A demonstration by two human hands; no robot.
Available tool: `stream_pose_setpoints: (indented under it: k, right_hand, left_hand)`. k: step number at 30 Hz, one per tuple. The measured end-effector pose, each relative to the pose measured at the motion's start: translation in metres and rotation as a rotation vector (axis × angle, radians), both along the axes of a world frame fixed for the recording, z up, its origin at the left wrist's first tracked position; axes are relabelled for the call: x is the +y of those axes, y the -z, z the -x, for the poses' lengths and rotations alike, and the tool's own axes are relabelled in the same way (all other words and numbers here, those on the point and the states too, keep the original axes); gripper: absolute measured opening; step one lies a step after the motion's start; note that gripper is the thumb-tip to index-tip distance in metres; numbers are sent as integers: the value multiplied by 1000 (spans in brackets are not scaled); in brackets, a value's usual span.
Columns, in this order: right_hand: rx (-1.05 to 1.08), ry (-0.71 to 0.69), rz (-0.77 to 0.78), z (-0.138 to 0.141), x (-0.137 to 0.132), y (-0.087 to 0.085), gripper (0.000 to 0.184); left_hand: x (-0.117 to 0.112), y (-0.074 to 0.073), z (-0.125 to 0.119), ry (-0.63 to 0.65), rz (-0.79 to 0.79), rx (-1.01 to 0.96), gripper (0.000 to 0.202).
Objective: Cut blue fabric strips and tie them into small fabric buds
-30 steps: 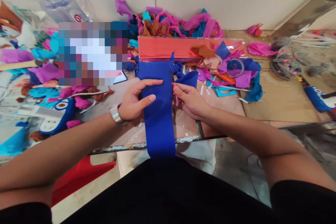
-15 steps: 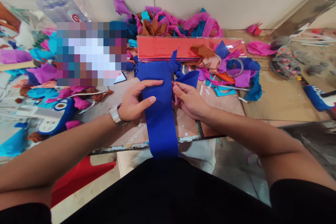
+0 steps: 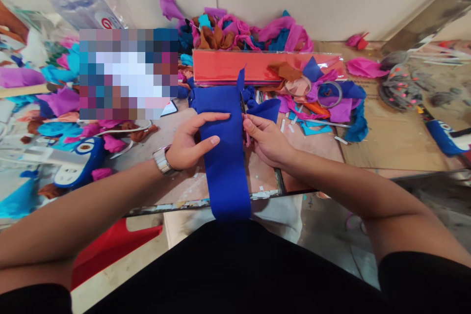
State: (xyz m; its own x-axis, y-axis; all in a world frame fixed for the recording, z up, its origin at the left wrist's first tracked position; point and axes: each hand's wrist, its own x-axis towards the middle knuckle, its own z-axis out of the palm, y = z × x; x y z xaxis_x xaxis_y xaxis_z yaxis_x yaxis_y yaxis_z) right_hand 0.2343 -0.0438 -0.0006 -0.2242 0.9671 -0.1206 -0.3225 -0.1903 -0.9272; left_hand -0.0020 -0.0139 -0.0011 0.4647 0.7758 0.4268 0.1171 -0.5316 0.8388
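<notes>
A long strip of dark blue crepe paper (image 3: 224, 157) runs from the table's middle down over its front edge into my lap. My left hand (image 3: 191, 140) lies on the strip's left side, fingers stretched flat across it, a metal watch on the wrist. My right hand (image 3: 267, 140) is closed on small scissors (image 3: 244, 117) whose blades point away from me along the strip's right edge. A cut flap of the same blue paper (image 3: 265, 109) curls off to the right of the blades.
A flat red pack of paper (image 3: 235, 66) lies behind the strip, with a heap of pink, brown and blue crepe scraps (image 3: 239, 32) at the wall. Tape rolls (image 3: 329, 94) sit right of it. A plastic bottle (image 3: 81, 5) and cut-outs crowd the left. Cardboard (image 3: 390, 137) covers the right.
The scissors have crept slightly farther up the strip's right edge, and the strip has shifted a little to the right. Both hands otherwise stay in place.
</notes>
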Motion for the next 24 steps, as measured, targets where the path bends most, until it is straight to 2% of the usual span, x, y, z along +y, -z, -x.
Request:
stream_pose_setpoints:
  k: [9,15,19,24]
  right_hand:
    - [-2,-32,-30,-2,-1,1,54]
    - [-72,12,-129,-2,3,4,55]
    - [-85,12,-180,-4,4,5,48]
    - [-119,-25,-197,-6,5,5,54]
  left_hand:
    - [-1,-1,1,-20,13,-17,54]
    - [-2,-3,0,5,34,-9,56]
    - [-3,-3,0,19,43,-20,57]
    - [4,2,1,-22,-31,-60,73]
